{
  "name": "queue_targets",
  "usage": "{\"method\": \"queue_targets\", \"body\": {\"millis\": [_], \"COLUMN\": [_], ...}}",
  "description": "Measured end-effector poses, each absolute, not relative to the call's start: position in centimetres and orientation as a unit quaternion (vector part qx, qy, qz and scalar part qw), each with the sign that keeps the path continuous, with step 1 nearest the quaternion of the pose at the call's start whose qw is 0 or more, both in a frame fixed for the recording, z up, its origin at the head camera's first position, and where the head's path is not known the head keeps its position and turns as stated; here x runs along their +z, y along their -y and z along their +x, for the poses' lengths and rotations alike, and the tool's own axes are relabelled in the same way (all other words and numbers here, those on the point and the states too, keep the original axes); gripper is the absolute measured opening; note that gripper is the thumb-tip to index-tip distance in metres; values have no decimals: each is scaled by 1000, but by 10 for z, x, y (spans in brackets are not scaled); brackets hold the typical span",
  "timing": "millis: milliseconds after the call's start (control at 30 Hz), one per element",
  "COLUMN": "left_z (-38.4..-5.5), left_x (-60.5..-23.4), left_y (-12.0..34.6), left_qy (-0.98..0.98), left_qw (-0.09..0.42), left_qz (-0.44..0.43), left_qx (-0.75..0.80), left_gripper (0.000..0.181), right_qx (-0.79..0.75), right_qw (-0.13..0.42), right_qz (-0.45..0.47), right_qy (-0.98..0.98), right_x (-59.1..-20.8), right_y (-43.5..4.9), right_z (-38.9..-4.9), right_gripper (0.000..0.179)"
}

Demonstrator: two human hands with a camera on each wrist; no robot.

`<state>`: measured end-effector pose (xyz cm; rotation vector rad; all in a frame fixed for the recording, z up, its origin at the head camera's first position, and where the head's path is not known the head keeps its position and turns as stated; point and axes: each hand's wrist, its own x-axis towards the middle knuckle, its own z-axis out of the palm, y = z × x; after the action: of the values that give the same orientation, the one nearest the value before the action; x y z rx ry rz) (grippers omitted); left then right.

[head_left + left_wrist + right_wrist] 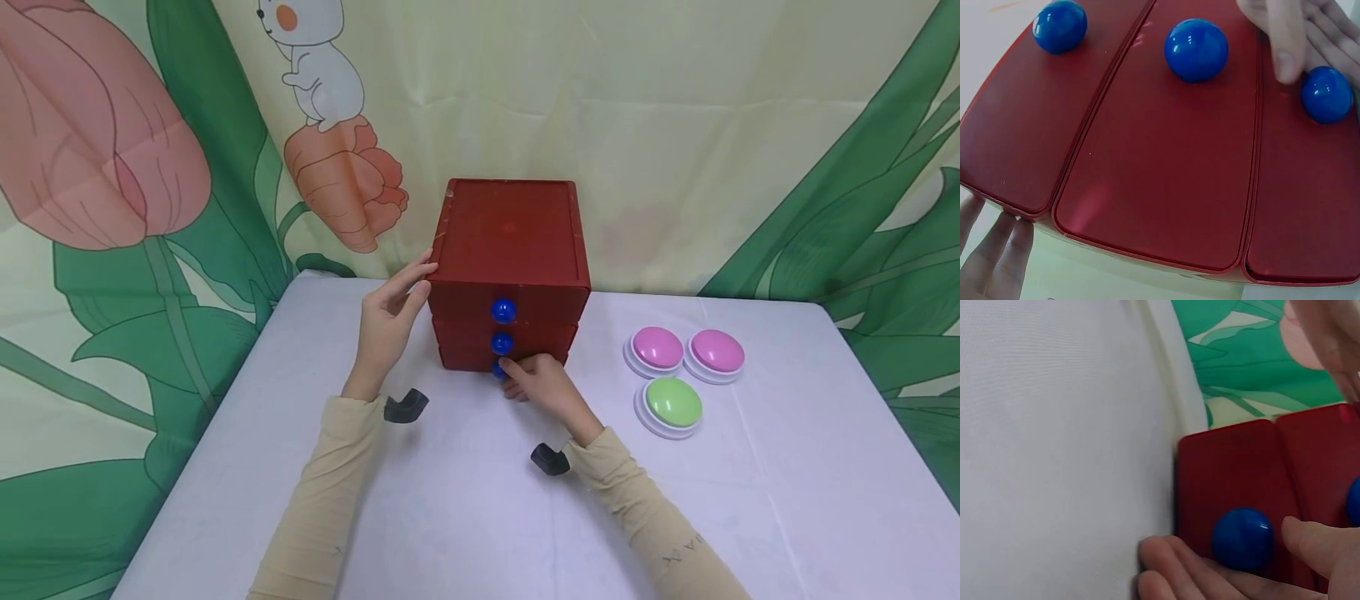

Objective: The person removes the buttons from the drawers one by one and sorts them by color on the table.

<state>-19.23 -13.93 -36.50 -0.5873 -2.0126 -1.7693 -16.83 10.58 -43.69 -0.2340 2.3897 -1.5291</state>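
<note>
A dark red cabinet (pixel 510 233) has three stacked drawers, each with a round blue knob. My left hand (pixel 386 321) rests its fingers, fairly straight, against the cabinet's upper left side; its fingers (pixel 1000 256) show at the edge in the left wrist view. At the lowest drawer is my right hand (pixel 546 385), thumb on one side of the bottom knob (pixel 1242 539) and fingers on the other. A small gap shows between thumb and knob in both wrist views; whether the fingers touch it, I cannot tell. The top knob (pixel 503 311) and middle knob (pixel 502 343) are untouched.
Right of the cabinet, two pink push buttons (pixel 657 347) and a green one (pixel 674 402) stand on the white-covered table (pixel 465 517). Behind hangs a printed curtain (pixel 675 150). Black curved pieces (pixel 406 407) stick out near both sleeves.
</note>
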Motion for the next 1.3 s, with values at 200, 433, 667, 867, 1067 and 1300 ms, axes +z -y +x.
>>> {"method": "queue_targets", "body": {"millis": [200, 433, 667, 867, 1067, 1300], "left_z": [-189, -191, -190, -191, -192, -192], "left_x": [-360, -363, -362, -363, -364, -365], "left_y": [138, 139, 138, 138, 140, 139], "left_qy": [718, 717, 718, 717, 718, 716], "left_qw": [193, 202, 196, 197, 204, 204], "left_qz": [-209, -213, -203, -205, -213, -217], "left_qx": [-635, -632, -637, -636, -630, -631], "left_gripper": [31, 31, 32, 32, 31, 32], "right_qx": [-539, -532, -509, -498, -498, -493], "right_qw": [143, 142, 146, 150, 155, 156], "right_qz": [-77, -73, -67, -64, -80, -88], "right_qy": [-827, -831, -845, -852, -850, -851], "right_x": [-438, -437, -437, -435, -436, -438], "right_y": [-102, -101, -99, -99, -101, -102], "right_z": [-167, -166, -162, -155, -149, -145], "right_gripper": [41, 40, 39, 38, 38, 38]}}
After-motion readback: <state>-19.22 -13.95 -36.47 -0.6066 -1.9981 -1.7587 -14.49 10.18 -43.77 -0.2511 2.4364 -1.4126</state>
